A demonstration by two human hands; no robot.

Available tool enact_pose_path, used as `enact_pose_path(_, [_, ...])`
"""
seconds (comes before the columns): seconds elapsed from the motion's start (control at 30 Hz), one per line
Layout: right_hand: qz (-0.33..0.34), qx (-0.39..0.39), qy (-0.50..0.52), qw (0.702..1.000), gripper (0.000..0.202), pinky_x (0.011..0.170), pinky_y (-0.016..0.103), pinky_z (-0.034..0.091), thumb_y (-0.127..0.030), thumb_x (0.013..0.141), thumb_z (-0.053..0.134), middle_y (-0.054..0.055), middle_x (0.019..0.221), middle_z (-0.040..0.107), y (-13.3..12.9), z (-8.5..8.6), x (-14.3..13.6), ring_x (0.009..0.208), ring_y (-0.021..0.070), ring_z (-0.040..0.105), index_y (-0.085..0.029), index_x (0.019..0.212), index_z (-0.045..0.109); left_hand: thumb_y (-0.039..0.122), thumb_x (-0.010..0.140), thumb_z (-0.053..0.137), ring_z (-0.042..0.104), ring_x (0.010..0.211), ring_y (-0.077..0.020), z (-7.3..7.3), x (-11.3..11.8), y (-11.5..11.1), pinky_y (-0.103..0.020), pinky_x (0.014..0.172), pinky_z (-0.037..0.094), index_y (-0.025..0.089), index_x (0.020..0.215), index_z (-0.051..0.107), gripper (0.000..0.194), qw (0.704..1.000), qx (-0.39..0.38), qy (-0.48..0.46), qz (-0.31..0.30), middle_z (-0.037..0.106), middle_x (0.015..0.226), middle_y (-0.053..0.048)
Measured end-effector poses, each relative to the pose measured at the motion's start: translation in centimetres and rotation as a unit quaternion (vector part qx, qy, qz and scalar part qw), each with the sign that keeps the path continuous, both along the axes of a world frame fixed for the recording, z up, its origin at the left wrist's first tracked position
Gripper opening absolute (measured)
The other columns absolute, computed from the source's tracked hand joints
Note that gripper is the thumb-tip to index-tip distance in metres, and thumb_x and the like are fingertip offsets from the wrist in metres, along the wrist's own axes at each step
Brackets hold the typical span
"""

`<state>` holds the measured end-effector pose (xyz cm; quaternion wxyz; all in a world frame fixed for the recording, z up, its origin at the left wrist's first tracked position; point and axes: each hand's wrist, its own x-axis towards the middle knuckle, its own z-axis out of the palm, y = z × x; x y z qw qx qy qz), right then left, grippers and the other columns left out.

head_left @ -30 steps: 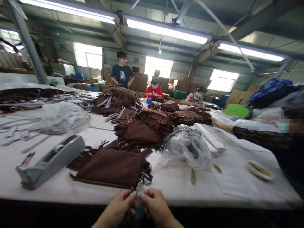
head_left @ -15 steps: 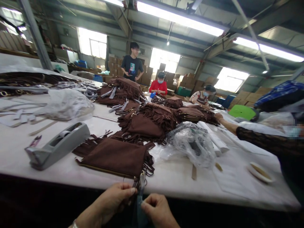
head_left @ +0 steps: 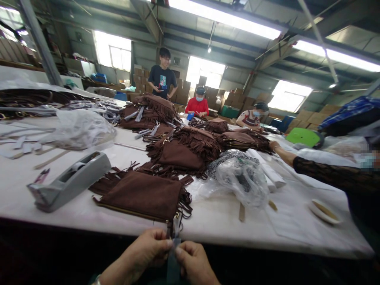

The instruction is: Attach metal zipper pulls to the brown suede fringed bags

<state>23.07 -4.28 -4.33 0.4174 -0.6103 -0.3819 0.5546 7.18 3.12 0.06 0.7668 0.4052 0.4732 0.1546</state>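
A brown fringed zip bag [head_left: 142,196] lies at the table's front edge, its zip side towards me. From the gold clasp at its right corner a translucent greyish plastic strip [head_left: 173,269] hangs over the edge; whether a strap is inside it I cannot tell. My left hand [head_left: 150,250] pinches the strip's upper part between thumb and finger, just below the clasp. Close beside it, my right hand [head_left: 194,259] is closed on the strip from the right. The fingertips nearly meet, and the lower end of the strip is partly hidden in shadow.
Left of the bag stands a grey tape dispenser [head_left: 69,180]. Piles of brown fringed bags [head_left: 184,152] lie behind, with crumpled clear plastic [head_left: 245,178] to their right. A tape roll [head_left: 323,211] lies at right. A co-worker's sleeved arm [head_left: 323,174] reaches in from the right.
My left hand has shifted slightly right onto the plastic strip, and my hands have drawn closer together. The view has tilted a little; the bag stays in place.
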Motion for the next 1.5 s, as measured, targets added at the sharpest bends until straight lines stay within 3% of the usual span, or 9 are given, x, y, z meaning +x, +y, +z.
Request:
enact_pose_path(0.13, [0.003,-0.014,0.0,1.0,0.062,0.04,0.022,0.025,-0.076,0.064,0.063,-0.005,0.043,0.043,0.2,0.2,-0.3,0.038,0.0074,0.034,-0.015,0.066,0.058,0.047,0.052,0.079,0.044,0.051,-0.0102,-1.2,0.4,-0.1,-0.022,0.051,0.033,0.017,0.069,0.052,0.044,0.996,0.069,0.056,0.001,0.054,0.054,0.003])
enact_pose_path(0.3, [-0.009,0.01,-0.016,1.0,0.052,0.042,0.021,0.026,-0.063,0.069,0.068,-0.004,0.045,0.044,0.7,0.5,-0.2,0.041,0.0074,0.035,-0.012,0.067,0.064,0.047,0.049,0.077,0.038,0.047,-0.0103,-2.5,0.6,0.1,-0.023,0.046,0.026,0.017,0.066,0.051,0.042,0.993,0.097,0.065,0.006,0.049,0.049,0.004])
enact_pose_path(0.57, [-0.04,0.031,-0.064,0.997,0.025,0.045,0.022,0.03,-0.034,0.069,0.069,-0.003,0.048,0.048,0.3,0.0,0.0,0.046,0.0082,0.039,-0.013,0.057,0.061,0.053,0.069,0.069,0.037,0.054,-0.0094,0.4,-1.6,0.7,-0.022,0.049,0.023,0.014,0.081,0.058,0.042,0.986,0.124,0.056,-0.092,0.052,0.063,0.002])
enact_pose_path(0.73, [-0.037,0.008,-0.055,0.998,0.012,0.048,0.022,0.034,-0.021,0.063,0.065,-0.003,0.048,0.049,-0.1,0.2,-0.1,0.047,0.0085,0.04,-0.014,0.056,0.059,0.056,0.072,0.068,0.033,0.052,-0.0081,0.8,-2.0,0.9,-0.022,0.047,0.02,0.014,0.081,0.057,0.045,0.992,0.081,0.007,-0.098,0.049,0.063,0.003])
enact_pose_path(0.9, [-0.032,0.01,-0.082,0.996,0.009,0.051,0.022,0.036,-0.019,0.062,0.065,-0.003,0.051,0.053,-0.3,0.4,-0.3,0.051,0.0095,0.044,-0.013,0.056,0.062,0.049,0.068,0.074,0.035,0.052,-0.0076,1.0,-1.5,0.8,-0.021,0.047,0.021,0.013,0.081,0.059,0.042,0.994,0.048,-0.046,-0.085,0.052,0.067,0.001])
enact_pose_path(1.17, [0.009,0.017,-0.05,0.999,0.026,0.049,0.024,0.032,-0.033,0.072,0.064,-0.002,0.049,0.05,-0.4,1.3,-0.8,0.048,0.0096,0.042,-0.011,0.058,0.066,0.047,0.062,0.068,0.035,0.05,-0.0088,0.8,-0.1,0.3,-0.023,0.048,0.021,0.015,0.071,0.056,0.036,0.991,0.117,0.053,-0.048,0.049,0.057,0.003])
enact_pose_path(1.5, [0.025,0.007,-0.083,0.996,0.012,0.055,0.024,0.035,-0.015,0.067,0.061,-0.001,0.054,0.055,-0.8,1.5,-0.7,0.055,0.0116,0.048,-0.01,0.061,0.07,0.049,0.056,0.066,0.032,0.044,-0.0075,1.0,0.3,0.2,-0.025,0.047,0.017,0.016,0.067,0.052,0.037,0.992,0.103,0.057,-0.033,0.051,0.054,0.002])
